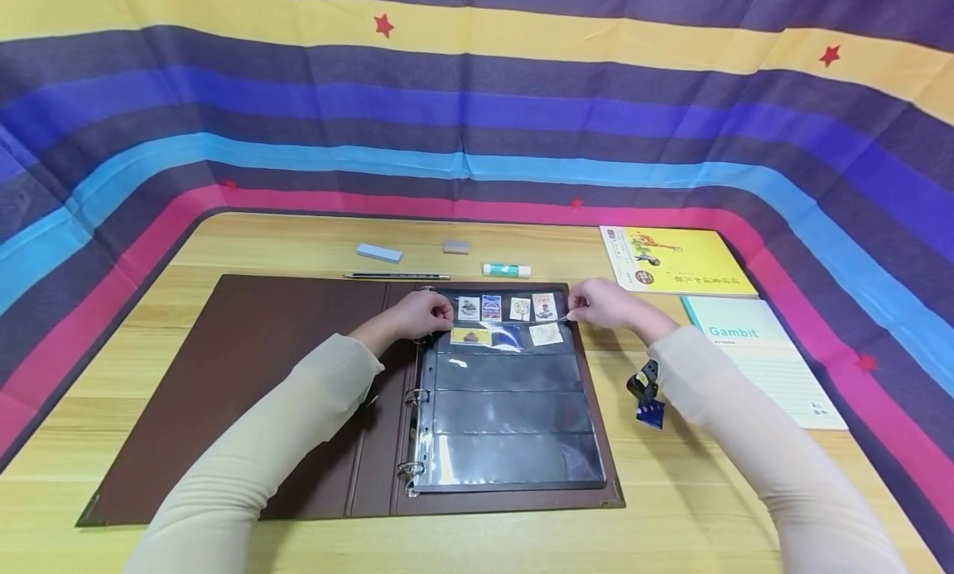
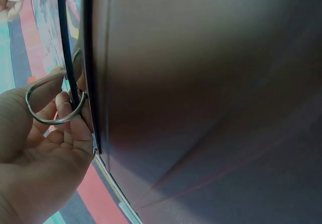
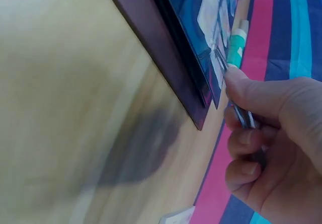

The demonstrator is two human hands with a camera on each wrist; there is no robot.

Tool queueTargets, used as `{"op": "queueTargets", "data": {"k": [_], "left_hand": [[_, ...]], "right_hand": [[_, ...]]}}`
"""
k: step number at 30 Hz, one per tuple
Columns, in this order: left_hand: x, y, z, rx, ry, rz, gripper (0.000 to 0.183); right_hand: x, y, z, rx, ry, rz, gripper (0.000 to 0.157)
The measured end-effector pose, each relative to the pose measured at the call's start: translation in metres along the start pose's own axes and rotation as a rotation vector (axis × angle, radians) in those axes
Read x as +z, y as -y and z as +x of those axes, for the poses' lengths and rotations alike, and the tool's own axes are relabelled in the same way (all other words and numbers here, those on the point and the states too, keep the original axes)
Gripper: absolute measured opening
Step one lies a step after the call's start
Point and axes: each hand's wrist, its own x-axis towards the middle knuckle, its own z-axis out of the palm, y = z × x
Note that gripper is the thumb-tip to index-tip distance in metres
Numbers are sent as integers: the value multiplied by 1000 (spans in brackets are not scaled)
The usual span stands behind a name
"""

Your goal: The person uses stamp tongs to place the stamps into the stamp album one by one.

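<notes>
A brown ring binder (image 1: 298, 375) lies spread on the table, with a black stamp album page (image 1: 514, 412) of clear strip pockets on its right side. Several stamps (image 1: 491, 307) fill the top row; others, including a yellow one (image 1: 471, 336), sit in the second. My left hand (image 1: 426, 313) pinches the page's upper left edge beside a metal binder ring (image 2: 31, 105). At the page's upper right edge, my right hand (image 1: 599, 301) grips metal tweezers (image 3: 244, 114). Their tips reach the pocket strip near a pale stamp (image 1: 546, 334).
Behind the binder lie a pencil (image 1: 395, 276), a bluish-white block (image 1: 379, 253), a small eraser (image 1: 456, 247) and a glue stick (image 1: 507, 270). On the right are a yellow book (image 1: 681, 259), a Gambit notebook (image 1: 768, 367) and a dark blue-and-black item (image 1: 648, 396) near the right sleeve.
</notes>
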Motion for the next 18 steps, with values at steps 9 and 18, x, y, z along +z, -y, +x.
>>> {"op": "queueTargets", "data": {"k": [9, 18], "left_hand": [[0, -2, 0, -9, 2, 7, 7], [0, 0, -1, -1, -12, 39, 7]], "right_hand": [[-8, -7, 5, -8, 112, -13, 17], [-9, -7, -3, 80, 42, 43, 7]]}}
